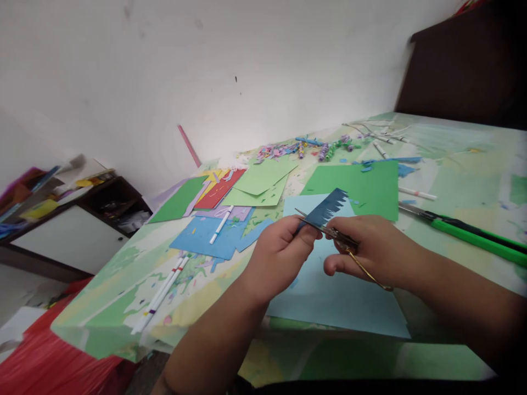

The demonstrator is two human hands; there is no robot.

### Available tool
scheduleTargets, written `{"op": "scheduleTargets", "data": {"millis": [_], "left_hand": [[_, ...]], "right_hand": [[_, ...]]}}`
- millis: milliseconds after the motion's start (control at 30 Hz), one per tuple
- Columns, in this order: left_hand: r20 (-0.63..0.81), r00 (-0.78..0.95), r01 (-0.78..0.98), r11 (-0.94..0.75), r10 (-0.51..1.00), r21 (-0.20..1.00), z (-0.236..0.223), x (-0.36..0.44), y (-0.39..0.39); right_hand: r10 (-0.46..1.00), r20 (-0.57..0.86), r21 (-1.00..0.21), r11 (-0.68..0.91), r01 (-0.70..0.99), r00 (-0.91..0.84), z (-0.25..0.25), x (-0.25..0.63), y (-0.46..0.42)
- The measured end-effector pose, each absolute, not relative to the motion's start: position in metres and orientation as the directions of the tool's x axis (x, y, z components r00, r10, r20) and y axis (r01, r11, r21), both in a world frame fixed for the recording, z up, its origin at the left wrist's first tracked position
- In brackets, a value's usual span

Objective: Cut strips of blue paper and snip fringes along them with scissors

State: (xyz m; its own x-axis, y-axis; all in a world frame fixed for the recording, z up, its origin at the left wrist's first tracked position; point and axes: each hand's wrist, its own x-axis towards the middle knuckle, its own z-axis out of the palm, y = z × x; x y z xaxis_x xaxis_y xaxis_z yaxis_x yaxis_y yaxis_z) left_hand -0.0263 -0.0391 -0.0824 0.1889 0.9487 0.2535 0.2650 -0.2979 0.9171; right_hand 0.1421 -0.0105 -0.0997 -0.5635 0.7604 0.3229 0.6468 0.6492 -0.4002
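Observation:
My left hand (282,255) pinches a dark blue paper strip (325,207) near its lower end. A row of cuts makes a fringe along the strip's right edge. In my right hand (364,244) is a pair of small scissors (346,240), with a gold-coloured handle loop hanging below the palm. The scissor blades cross the strip close to my left fingertips; how far apart they are is hard to see. Both hands are above a light blue sheet of paper (337,296) on the table.
Green paper (349,181), a red sheet (220,192) and blue paper (209,236) cover the table's middle. Curled paper pieces (325,151) and scraps lie at the back. White stick-like pens (160,296) are at left; a green-handled cutter (477,238) is at right.

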Motion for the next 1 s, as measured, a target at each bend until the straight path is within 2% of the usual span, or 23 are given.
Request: {"op": "scheduleTargets", "data": {"millis": [267,367,500,567,767,1000], "left_hand": [[0.175,0.200,0.025,-0.184,0.964,0.983,-0.083,-0.024,-0.036],[0.188,0.190,0.032,-0.197,0.964,0.980,-0.084,-0.024,-0.035],[0.226,0.135,0.067,-0.236,0.965,0.969,-0.084,-0.024,-0.035],[0.230,0.138,0.089,-0.244,0.963,0.966,-0.084,-0.024,-0.035],[0.253,0.137,0.135,-0.271,0.958,0.953,-0.085,-0.023,-0.036],[0.248,0.131,0.184,-0.270,0.960,0.945,-0.085,-0.023,-0.039]], "right_hand": [[0.822,0.275,-0.430,0.568,0.701,-0.498,-0.094,0.141,-0.011],[0.837,0.224,-0.467,0.542,0.699,-0.499,-0.090,0.140,-0.012],[0.830,0.112,-0.580,0.501,0.642,-0.547,-0.087,0.139,-0.015],[0.835,0.103,-0.606,0.484,0.631,-0.541,-0.087,0.139,-0.016],[0.821,0.247,-0.437,0.569,0.697,-0.515,-0.090,0.138,-0.015],[0.776,0.336,-0.380,0.630,0.677,-0.534,-0.096,0.139,-0.014]]}}
